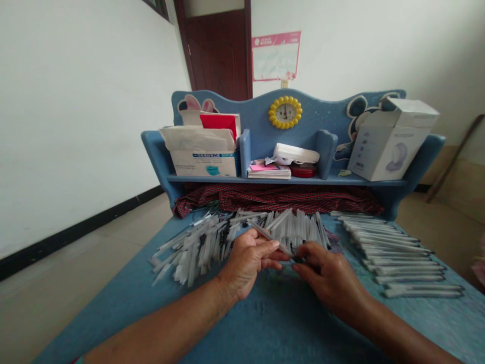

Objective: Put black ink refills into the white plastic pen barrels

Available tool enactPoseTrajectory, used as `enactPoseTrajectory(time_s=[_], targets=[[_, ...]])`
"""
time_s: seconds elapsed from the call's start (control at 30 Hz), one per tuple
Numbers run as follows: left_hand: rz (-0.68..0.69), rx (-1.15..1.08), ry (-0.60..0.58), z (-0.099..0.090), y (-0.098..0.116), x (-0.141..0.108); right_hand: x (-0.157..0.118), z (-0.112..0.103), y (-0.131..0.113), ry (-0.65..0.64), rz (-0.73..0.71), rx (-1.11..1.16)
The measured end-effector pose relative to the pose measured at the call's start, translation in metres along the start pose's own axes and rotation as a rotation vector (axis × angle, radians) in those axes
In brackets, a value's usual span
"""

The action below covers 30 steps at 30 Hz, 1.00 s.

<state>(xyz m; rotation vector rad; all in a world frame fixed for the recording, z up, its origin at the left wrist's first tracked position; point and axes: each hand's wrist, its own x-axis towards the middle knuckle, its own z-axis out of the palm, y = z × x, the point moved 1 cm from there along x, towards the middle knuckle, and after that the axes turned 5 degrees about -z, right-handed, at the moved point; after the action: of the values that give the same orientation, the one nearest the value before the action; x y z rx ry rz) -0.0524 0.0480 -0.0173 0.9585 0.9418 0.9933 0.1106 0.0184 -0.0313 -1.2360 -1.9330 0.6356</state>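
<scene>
Over the near middle of the desk, my left hand (252, 255) is closed on a slim translucent pen (271, 236), which lies slantwise across the fingers with the thumb on top. At the pen's lower right end, my right hand (328, 270) pinches a small dark part; the fingers hide most of it. Just beyond my hands is a row of frosted clear pen barrels (297, 227). To the left, a loose heap of similar barrels (197, 247) lies with dark pieces among them. Pens with dark ends (401, 258) are laid in a stack at the right.
A blue desk (265, 323) carries a raised shelf with a mask box (204, 151), a white carton (390, 141), booklets (269, 173) and a red tin (303, 171). A yellow-rimmed clock (285, 112) is on the backboard. Checked cloth (280, 197) lies under the shelf.
</scene>
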Motion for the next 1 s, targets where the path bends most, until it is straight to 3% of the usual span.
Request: enactPoseTrajectory(time_s=[0.17,0.33,0.47,0.63,0.87,1.0], targets=[[0.022,0.008,-0.011,-0.0003,0.0007,-0.0005,0.0028,0.0026,-0.0014,-0.144,0.138,0.213],[0.035,0.033,-0.002,0.0005,0.0023,-0.0002,0.0047,0.0024,0.0,-0.024,0.099,0.191],[0.038,0.031,-0.004,0.0004,0.0035,0.0004,0.0042,0.0055,-0.0009,-0.18,0.172,0.316],[0.033,0.022,0.012,-0.0003,0.0018,0.0002,0.0029,0.0068,0.0001,-0.031,0.106,0.245],[0.029,0.007,-0.011,0.0005,0.0008,-0.0013,0.0038,0.0065,-0.0034,-0.195,0.304,0.431],[0.027,0.01,-0.006,0.0001,-0.0003,-0.0013,0.0022,0.0071,-0.0016,-0.1,0.238,0.364]])
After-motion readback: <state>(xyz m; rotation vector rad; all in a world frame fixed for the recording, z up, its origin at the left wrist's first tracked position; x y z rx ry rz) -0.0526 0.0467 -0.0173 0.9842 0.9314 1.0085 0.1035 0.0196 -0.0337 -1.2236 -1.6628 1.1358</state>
